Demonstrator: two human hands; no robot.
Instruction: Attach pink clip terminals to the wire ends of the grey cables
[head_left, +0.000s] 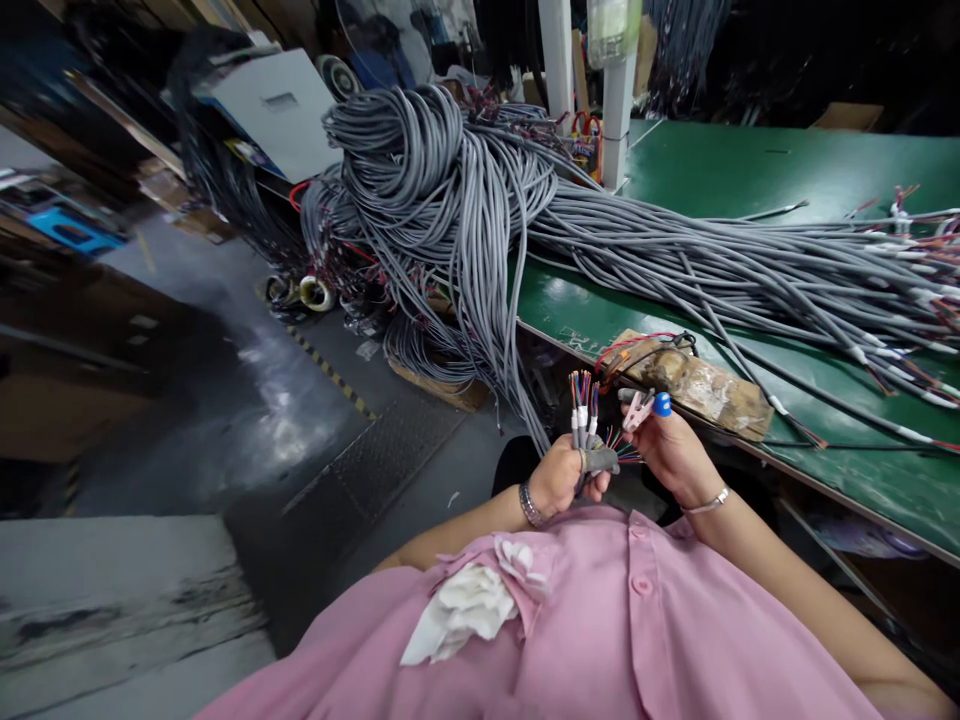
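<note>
My left hand (pixel 559 476) is closed around a small bunch of grey cables (pixel 583 428). Their stripped ends point up and fan out in many-coloured thin wires (pixel 583 385), with white bands just below. A grey covering wraps its thumb. Close by on the right, my right hand (pixel 679 458) is pinched on a small pale pink clip (pixel 638 411), beside more coloured wire ends (pixel 622 447). A blue cap (pixel 661 404) covers one of its fingertips. What the clip's jaws touch I cannot make out.
A big heap of coiled grey cables (pixel 420 150) hangs over the corner of the green table (pixel 757 165). More cables stretch right across it. A taped wooden block (pixel 701 385) with red and black leads sits at the near edge. Left is floor with a striped line (pixel 330 365).
</note>
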